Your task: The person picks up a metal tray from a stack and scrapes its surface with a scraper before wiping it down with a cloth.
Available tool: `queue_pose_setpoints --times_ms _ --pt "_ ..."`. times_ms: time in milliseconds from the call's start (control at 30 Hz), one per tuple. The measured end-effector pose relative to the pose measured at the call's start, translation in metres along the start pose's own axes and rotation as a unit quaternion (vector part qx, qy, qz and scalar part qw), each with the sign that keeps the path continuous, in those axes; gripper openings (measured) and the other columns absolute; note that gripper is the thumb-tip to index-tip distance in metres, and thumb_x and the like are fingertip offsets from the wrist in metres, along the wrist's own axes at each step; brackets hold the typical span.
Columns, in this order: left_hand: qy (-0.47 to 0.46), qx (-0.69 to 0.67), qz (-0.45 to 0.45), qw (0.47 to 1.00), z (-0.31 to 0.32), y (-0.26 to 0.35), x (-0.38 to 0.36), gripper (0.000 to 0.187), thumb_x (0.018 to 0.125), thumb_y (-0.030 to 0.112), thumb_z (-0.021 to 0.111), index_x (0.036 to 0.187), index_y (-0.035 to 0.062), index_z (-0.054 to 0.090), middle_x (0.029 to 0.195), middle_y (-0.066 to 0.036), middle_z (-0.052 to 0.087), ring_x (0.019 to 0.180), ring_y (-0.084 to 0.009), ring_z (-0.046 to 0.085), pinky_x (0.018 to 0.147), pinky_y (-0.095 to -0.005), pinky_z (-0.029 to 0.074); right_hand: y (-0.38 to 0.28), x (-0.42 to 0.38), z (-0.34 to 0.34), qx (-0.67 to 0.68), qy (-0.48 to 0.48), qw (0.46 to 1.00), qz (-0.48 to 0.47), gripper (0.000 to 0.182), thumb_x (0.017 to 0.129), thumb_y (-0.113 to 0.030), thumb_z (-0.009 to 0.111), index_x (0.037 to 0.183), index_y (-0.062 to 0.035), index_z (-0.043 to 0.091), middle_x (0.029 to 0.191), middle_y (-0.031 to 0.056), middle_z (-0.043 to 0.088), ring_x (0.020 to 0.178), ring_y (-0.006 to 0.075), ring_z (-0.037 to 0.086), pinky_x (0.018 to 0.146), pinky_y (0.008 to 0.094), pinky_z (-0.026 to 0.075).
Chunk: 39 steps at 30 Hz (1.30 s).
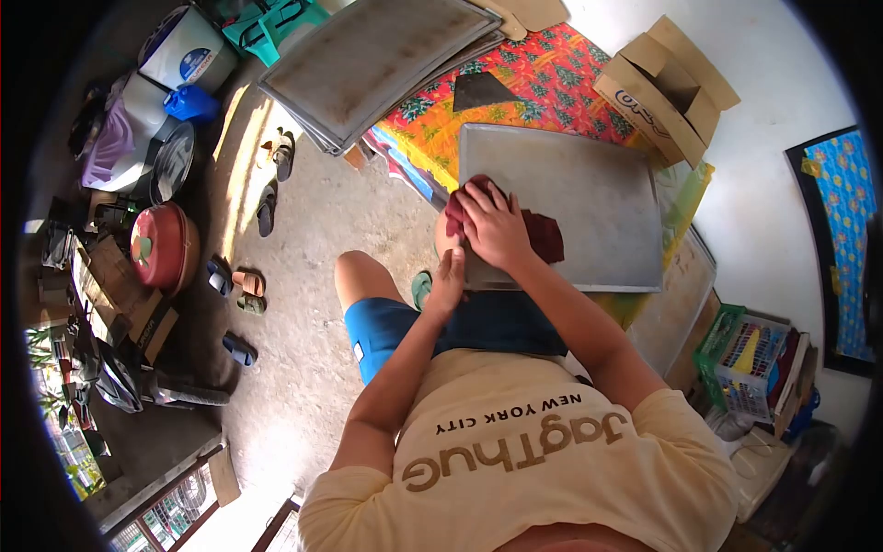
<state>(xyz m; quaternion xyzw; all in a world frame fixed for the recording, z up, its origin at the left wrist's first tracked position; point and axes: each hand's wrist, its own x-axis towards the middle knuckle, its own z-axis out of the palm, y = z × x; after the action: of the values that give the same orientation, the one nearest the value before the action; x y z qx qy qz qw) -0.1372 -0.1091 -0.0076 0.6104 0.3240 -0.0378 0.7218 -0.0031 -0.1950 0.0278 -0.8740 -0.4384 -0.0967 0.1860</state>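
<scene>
A flat grey metal tray (598, 202) with a raised rim lies in front of me, partly on the table. My right hand (495, 225) presses a dark red cloth (543, 235) onto the tray's left side, its fingers over the bunched part. Part of the cloth trails out to the right from under the palm. At the tray's near left edge is my left hand (449, 278), thumb up and gripping the rim; its other fingers are mostly hidden.
A stack of similar trays (368, 74) sits at the table's far left on a patterned red and orange tablecloth (543, 69). An open cardboard box (667, 92) stands far right. Plastic baskets (745, 359) are at right. Slippers (248, 285) and a red tub (164, 247) lie left.
</scene>
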Motion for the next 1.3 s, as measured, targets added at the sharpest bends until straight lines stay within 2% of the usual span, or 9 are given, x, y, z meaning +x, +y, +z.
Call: queue_pose_setpoints --times_ms 67,167,500,700,900,1033,1200,1233,1300 --pt "-0.006 0.061 0.019 0.998 -0.001 -0.004 0.006 0.038 0.099 0.03 0.05 0.124 0.002 0.051 0.087 -0.006 0.058 0.063 -0.0114 0.055 0.044 -0.0252 0.045 0.017 0.027 0.015 -0.015 -0.003 1.0 0.015 0.045 0.088 -0.027 0.057 0.132 -0.0161 0.057 0.141 0.0058 0.05 0.132 0.0325 0.045 0.103 0.0654 0.035" --pt "0.015 0.06 0.015 0.998 0.0 -0.001 0.008 0.029 0.097 0.021 0.051 0.118 0.0014 0.053 0.081 -0.005 0.056 0.058 -0.0115 0.053 0.041 -0.025 0.043 0.039 0.063 0.033 -0.026 0.008 0.999 0.046 0.046 0.09 -0.028 0.056 0.134 -0.0163 0.055 0.142 0.0063 0.049 0.134 0.0332 0.043 0.104 0.0647 0.034" --pt "0.041 0.017 -0.006 0.999 -0.003 -0.004 0.01 0.022 0.095 0.019 0.056 0.109 0.0024 0.059 0.077 -0.003 0.059 0.053 -0.0078 0.052 0.037 -0.0217 0.039 0.151 0.066 0.015 -0.135 0.002 0.945 0.297 0.053 0.091 -0.036 0.05 0.141 -0.0166 0.049 0.152 0.0053 0.039 0.141 0.0338 0.035 0.109 0.0649 0.026" --pt "0.04 0.003 -0.003 0.999 -0.001 0.009 0.006 0.023 0.095 0.022 0.057 0.107 0.0016 0.06 0.077 -0.002 0.06 0.054 -0.0075 0.053 0.038 -0.0209 0.04 0.272 -0.018 -0.055 -0.222 -0.019 0.861 0.456 0.053 0.093 -0.035 0.049 0.142 -0.0155 0.045 0.151 0.0068 0.038 0.138 0.0355 0.037 0.102 0.0605 0.038" --pt "0.009 0.008 0.009 1.0 0.002 0.017 0.007 0.026 0.095 0.023 0.058 0.108 0.0015 0.059 0.079 -0.003 0.061 0.055 -0.0098 0.056 0.038 -0.022 0.042 0.38 -0.1 -0.104 -0.26 -0.06 0.769 0.581 0.042 0.095 -0.03 0.046 0.133 -0.0143 0.051 0.13 0.0164 0.052 0.116 0.0385 0.056 0.09 0.0542 0.05" --pt "-0.009 0.012 -0.031 0.999 -0.01 0.024 0.009 0.033 0.095 0.027 0.058 0.12 0.0051 0.053 0.079 -0.004 0.061 0.06 -0.0116 0.059 0.039 -0.0232 0.044 0.326 -0.095 -0.163 -0.259 0.034 0.775 0.575 0.04 0.096 -0.028 0.046 0.135 -0.0214 0.047 0.116 0.0179 0.057 0.103 0.0425 0.062 0.078 0.0507 0.055" --pt "0.036 0.026 0.049 0.998 -0.011 0.028 0.026 0.049 0.099 0.03 0.053 0.141 0.0072 0.041 0.084 -0.004 0.063 0.061 -0.0099 0.057 0.047 -0.0228 0.046 0.253 -0.057 -0.154 -0.16 0.05 0.869 0.466 0.044 0.093 -0.028 0.054 0.136 -0.0368 0.047 0.117 0.0187 0.057 0.104 0.0426 0.061 0.081 0.0527 0.054" --pt "0.033 0.073 0.05 0.996 -0.012 0.026 0.031 0.049 0.101 0.028 0.051 0.143 0.0073 0.038 0.094 -0.007 0.065 0.072 -0.0139 0.063 0.058 -0.0264 0.052 0.255 -0.053 -0.136 -0.171 0.058 0.878 0.444 0.043 0.093 -0.029 0.054 0.135 -0.0362 0.049 0.119 0.0188 0.056 0.105 0.0427 0.061 0.082 0.0524 0.054" --pt "0.065 0.158 0.195 0.966 -0.004 0.0 0.053 0.046 0.101 0.021 0.048 0.144 0.0071 0.038 0.104 -0.014 0.068 0.09 -0.0229 0.067 0.077 -0.0329 0.054 0.26 -0.042 -0.093 -0.191 0.074 0.895 0.395 0.041 0.093 -0.03 0.055 0.133 -0.0351 0.052 0.123 0.019 0.055 0.107 0.0428 0.06 0.083 0.0519 0.054"
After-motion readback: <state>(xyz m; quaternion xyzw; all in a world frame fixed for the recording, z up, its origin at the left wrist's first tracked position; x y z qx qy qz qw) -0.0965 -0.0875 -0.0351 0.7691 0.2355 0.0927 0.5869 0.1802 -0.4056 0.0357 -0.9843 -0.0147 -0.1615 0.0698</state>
